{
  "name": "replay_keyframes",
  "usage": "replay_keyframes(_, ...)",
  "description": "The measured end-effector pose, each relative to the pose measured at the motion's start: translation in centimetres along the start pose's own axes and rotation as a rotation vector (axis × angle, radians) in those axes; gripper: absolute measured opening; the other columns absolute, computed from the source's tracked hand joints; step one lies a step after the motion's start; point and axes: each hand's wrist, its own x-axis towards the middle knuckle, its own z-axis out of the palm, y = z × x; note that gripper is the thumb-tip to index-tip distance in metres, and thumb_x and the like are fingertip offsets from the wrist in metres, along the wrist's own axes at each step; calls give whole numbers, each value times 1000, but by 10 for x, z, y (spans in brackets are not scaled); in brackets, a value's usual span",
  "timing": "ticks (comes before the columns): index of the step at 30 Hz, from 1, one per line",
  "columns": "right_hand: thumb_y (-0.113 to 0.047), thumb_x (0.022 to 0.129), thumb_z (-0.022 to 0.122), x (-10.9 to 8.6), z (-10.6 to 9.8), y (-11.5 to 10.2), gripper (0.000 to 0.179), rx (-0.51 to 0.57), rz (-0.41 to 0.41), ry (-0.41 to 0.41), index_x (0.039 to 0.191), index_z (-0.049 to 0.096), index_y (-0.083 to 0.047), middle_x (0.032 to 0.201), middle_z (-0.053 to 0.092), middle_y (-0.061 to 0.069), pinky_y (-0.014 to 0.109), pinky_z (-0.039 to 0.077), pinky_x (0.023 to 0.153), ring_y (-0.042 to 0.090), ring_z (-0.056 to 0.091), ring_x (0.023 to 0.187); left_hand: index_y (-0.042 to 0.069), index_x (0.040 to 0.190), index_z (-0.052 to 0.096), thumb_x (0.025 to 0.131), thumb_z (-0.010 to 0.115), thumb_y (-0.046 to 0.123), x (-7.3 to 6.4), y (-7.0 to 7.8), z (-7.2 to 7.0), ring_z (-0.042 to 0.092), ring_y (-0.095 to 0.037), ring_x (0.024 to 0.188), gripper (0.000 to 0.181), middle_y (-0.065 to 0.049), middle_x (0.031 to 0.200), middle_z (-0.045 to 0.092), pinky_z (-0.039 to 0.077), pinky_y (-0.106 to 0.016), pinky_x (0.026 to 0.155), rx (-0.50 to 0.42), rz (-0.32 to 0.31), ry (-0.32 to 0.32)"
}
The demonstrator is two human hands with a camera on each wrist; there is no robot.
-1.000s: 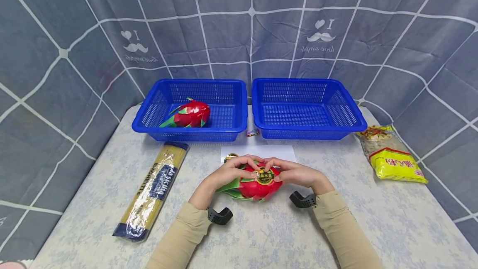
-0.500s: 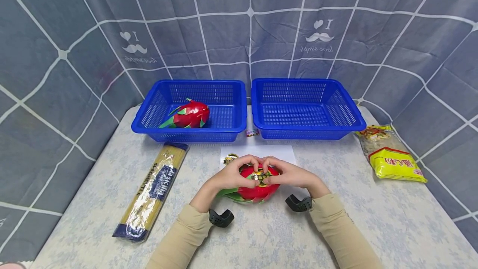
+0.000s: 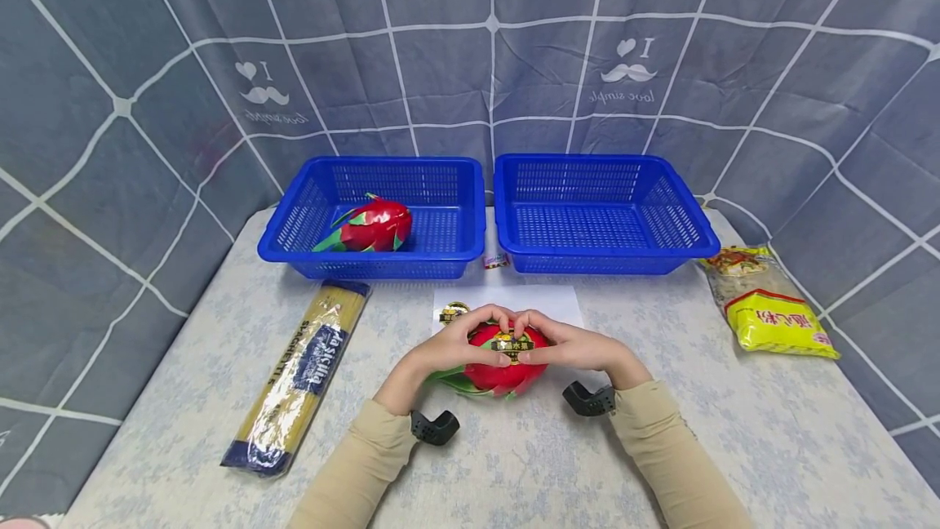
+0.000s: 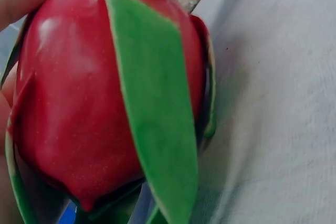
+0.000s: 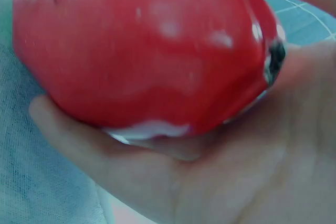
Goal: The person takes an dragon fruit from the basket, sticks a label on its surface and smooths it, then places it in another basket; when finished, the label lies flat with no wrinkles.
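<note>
A red dragon fruit (image 3: 494,378) with green leaf tips lies near the middle of the table, its leafy end to the left in the head view. On its upper face is a round black-and-gold sticker (image 3: 512,344). My left hand (image 3: 451,347) holds the fruit from the left, its thumb along the sticker's lower edge. From the right my right hand (image 3: 576,347) grips it, thumb beside the other thumb. Fingertips of both hands meet at the far side of the sticker. The right wrist view shows the fruit (image 5: 147,51) cupped in the palm.
A white sheet (image 3: 547,297) with another sticker (image 3: 453,313) lies behind the hands. The left blue basket (image 3: 374,265) contains a second dragon fruit (image 3: 377,227); a right blue basket (image 3: 609,262) stands alongside. Spaghetti (image 3: 304,374) lies left, a yellow-and-clear bag (image 3: 778,321) right, a small packet (image 3: 496,260) between baskets.
Both thumbs have slid toward me, from the sticker's sides to its lower edge. My right hand has shifted slightly left. Both hands still hold the dragon fruit.
</note>
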Motion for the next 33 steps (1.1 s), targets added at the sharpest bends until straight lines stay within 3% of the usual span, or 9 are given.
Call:
replay_keyframes(3,-11,94,54,-2,-1,-1,22,29,19,-17,110,39,-4,121,39,12,37,33,93,28,34,116,0,100,48,80,68,-2,1,-9,-5,42,-23,125,28,-11,132,48,39,-37,100,-35,8,-39)
replay_keyframes(9,-12,93,56,-4,-5,0,23,78,38,-23,110,42,-6,137,35,15,46,27,102,32,26,131,-3,105,57,84,64,3,-1,-11,-13,39,-25,128,23,-12,136,47,30,-42,106,-39,-20,-70)
replay_keyframes(12,-11,91,58,-3,-6,2,27,87,25,-6,114,43,-7,136,38,12,48,24,103,30,26,132,-5,104,62,83,66,2,-2,-6,-13,42,-24,125,22,-12,133,50,33,-42,104,-14,-24,-36)
replay_keyframes(16,-8,88,60,0,-6,6,35,101,16,32,117,43,-5,129,40,12,41,37,97,29,37,123,-3,103,66,82,69,3,-2,0,-11,45,-23,123,22,-12,130,53,37,-39,101,25,-35,15)
replay_keyframes(20,-5,85,63,2,-5,10,35,117,7,71,114,43,-2,125,41,15,34,47,86,30,45,115,-2,104,67,82,69,7,-1,4,-10,44,-23,125,24,-11,131,53,36,-40,102,45,-90,46)
replay_keyframes(28,-5,85,67,0,-10,16,38,176,-54,55,116,45,1,119,48,15,33,48,87,22,52,109,-6,104,68,80,69,4,1,7,-6,45,-24,124,26,-19,131,52,36,-40,101,-5,-148,136)
replay_keyframes(33,-7,85,67,-1,-13,18,41,176,-73,25,119,45,1,121,49,14,32,44,93,20,46,117,-5,97,68,78,70,5,5,3,6,52,-22,115,21,-15,121,59,44,-33,93,15,-103,196)
